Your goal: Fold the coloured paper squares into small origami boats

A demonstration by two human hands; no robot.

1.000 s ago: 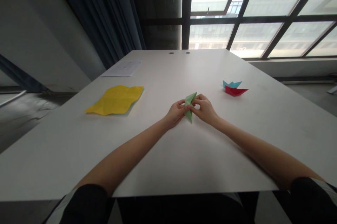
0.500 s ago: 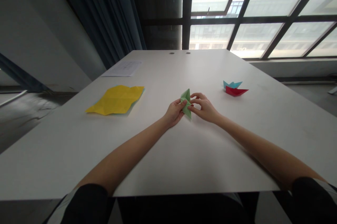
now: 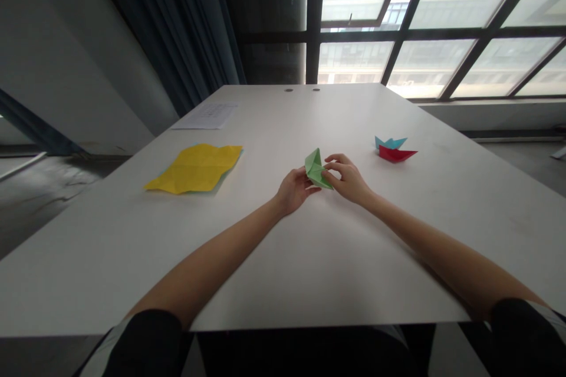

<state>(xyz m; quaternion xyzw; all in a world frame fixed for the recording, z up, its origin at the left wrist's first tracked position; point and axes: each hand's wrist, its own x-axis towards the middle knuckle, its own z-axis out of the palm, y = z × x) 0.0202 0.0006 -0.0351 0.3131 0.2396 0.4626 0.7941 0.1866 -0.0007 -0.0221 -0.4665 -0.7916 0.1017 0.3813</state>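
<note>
A folded light-green paper boat point(image 3: 315, 169) is held up over the middle of the table, its pointed ends toward the upper left and lower right. My left hand point(image 3: 292, 191) supports it from the left and below, with some fingers hidden behind the paper. On the right side, my right hand point(image 3: 347, 179) pinches it between thumb and fingers. Farther right lie a red paper boat point(image 3: 397, 154) and, just behind it, a light-blue paper boat point(image 3: 391, 143).
Creased yellow paper point(image 3: 197, 167) lies on the left of the white table point(image 3: 283, 271), with a bluish sheet edge showing beneath. A printed white sheet point(image 3: 207, 115) is farther back at left. Two small round dark spots mark the table's far end.
The green paper boat has turned, its lower tip swinging to the right. My left thumb has come off its front face, and my right hand has shifted slightly right.
</note>
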